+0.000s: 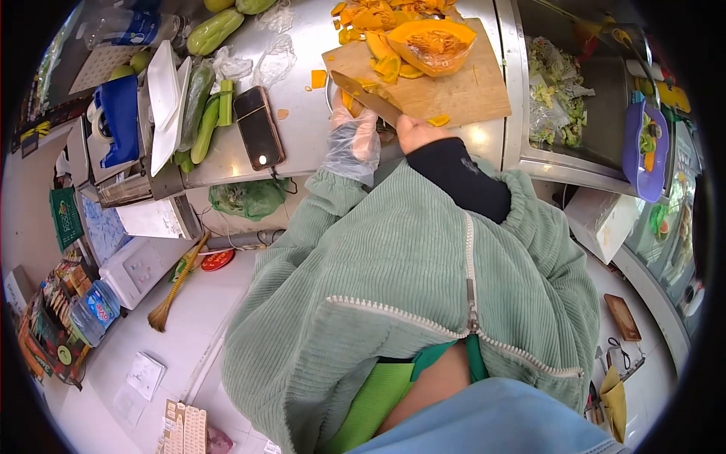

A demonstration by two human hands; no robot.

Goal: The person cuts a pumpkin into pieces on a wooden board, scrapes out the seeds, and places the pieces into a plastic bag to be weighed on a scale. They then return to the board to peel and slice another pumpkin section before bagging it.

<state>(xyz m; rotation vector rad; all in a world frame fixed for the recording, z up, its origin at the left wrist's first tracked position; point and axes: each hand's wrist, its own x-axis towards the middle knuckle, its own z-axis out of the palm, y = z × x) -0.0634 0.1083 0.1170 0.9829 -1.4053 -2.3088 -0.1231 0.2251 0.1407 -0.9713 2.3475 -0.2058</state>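
Note:
My right hand [420, 135] is wrapped round the handle of a kitchen knife [369, 97], its blade pointing up and left. A clear plastic glove covers my left hand [354, 136], whose fingers hold a piece of pumpkin [348, 103] beside the blade. The round metal rim [329, 92] of what looks like a bowl shows partly behind that hand. On the wooden cutting board [473, 98] rests a large cut pumpkin piece [435, 47] with its seedy hollow showing. Smaller orange slices [384, 57] lie to its left, and a sliver [439, 120] is near the board's front edge.
Left on the steel counter [306, 136] lie a phone [259, 127], green gourds [215, 32], white foam trays [168, 106], crumpled plastic and a blue tape dispenser [117, 121]. To the right, a sink [605, 136] contains vegetable scraps [556, 91], with a purple basket [643, 163] at its edge.

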